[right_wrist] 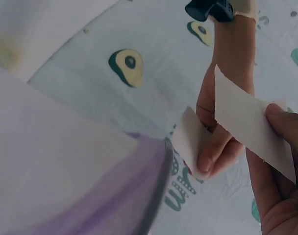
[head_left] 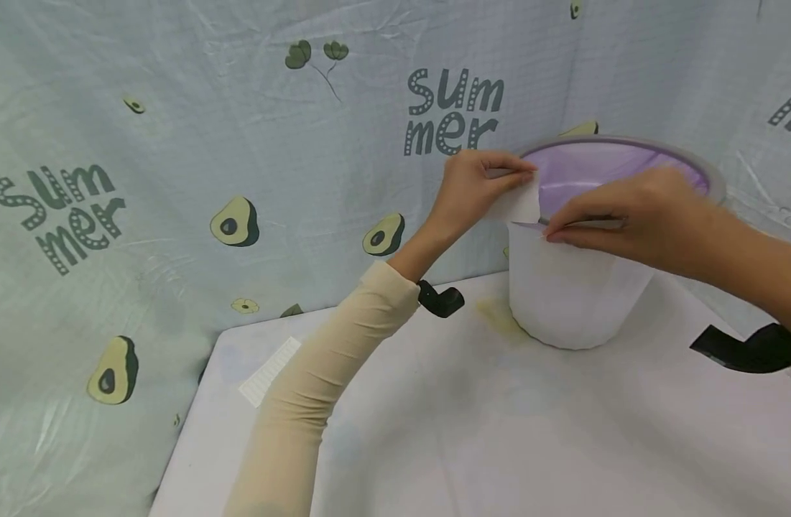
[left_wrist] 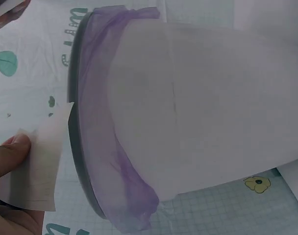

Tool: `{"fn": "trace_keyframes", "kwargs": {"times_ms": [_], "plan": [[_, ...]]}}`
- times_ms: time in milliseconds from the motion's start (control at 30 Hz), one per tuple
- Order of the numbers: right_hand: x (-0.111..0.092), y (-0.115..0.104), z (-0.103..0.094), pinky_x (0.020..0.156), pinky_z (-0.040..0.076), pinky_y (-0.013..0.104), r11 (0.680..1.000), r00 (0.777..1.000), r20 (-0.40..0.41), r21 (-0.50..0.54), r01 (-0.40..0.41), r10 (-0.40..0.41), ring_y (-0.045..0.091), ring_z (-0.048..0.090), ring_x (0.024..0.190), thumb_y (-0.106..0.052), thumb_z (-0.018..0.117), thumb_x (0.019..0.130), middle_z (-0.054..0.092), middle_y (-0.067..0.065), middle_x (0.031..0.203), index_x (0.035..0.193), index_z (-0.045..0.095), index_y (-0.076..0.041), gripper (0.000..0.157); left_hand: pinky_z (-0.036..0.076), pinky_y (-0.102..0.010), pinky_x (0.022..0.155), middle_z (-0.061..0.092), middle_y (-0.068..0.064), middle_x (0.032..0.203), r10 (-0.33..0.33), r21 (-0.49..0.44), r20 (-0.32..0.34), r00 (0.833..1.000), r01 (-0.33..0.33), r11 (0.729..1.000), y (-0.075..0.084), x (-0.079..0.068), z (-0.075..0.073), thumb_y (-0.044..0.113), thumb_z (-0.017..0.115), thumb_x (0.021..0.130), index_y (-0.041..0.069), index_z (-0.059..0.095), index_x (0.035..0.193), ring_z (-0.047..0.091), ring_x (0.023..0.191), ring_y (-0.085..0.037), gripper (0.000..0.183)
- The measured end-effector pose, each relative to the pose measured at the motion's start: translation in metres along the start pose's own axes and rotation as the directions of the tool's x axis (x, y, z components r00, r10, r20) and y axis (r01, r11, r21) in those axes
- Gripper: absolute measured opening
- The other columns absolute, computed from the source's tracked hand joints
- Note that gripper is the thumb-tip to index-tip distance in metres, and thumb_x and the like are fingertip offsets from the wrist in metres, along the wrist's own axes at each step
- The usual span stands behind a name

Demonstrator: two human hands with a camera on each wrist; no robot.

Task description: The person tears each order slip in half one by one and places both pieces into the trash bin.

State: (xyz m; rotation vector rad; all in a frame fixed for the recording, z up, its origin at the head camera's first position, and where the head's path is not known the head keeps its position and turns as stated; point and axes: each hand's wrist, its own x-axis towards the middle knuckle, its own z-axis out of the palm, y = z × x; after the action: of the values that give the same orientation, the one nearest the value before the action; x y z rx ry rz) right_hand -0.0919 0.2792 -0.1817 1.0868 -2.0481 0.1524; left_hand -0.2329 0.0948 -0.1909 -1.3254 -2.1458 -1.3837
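My left hand pinches a small white piece of paper between thumb and fingers, beside the rim of a white bin. Faint printed lines show on this paper in the left wrist view. A second white piece of paper, with a slightly ragged edge, is pinched by my right hand. Both hands are close together at the bin's near left side, and the two pieces are apart in the right wrist view. A purple bag lines the bin under a grey rim ring.
A lined paper strip lies at the left of the white table. Behind stands a pale curtain printed with avocados and lettering. A black strap sticks out at my left wrist, another black strap at my right.
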Motion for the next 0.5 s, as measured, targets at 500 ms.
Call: {"fn": "trace_keyframes", "kwargs": {"times_ms": [500], "plan": [[0.024, 0.061, -0.033, 0.048, 0.041, 0.011, 0.986, 0.977, 0.204, -0.164, -0.025, 0.058, 0.003, 0.054, 0.048, -0.004, 0.091, 0.068, 0.077, 0.005, 0.078, 0.089, 0.08, -0.01, 0.025, 0.047, -0.013, 0.09, 0.077, 0.004, 0.107, -0.065, 0.181, 0.148, 0.987, 0.038, 0.983, 0.013, 0.043, -0.007, 0.017, 0.075, 0.094, 0.012, 0.081, 0.104, 0.064, 0.108, 0.0, 0.012]]}}
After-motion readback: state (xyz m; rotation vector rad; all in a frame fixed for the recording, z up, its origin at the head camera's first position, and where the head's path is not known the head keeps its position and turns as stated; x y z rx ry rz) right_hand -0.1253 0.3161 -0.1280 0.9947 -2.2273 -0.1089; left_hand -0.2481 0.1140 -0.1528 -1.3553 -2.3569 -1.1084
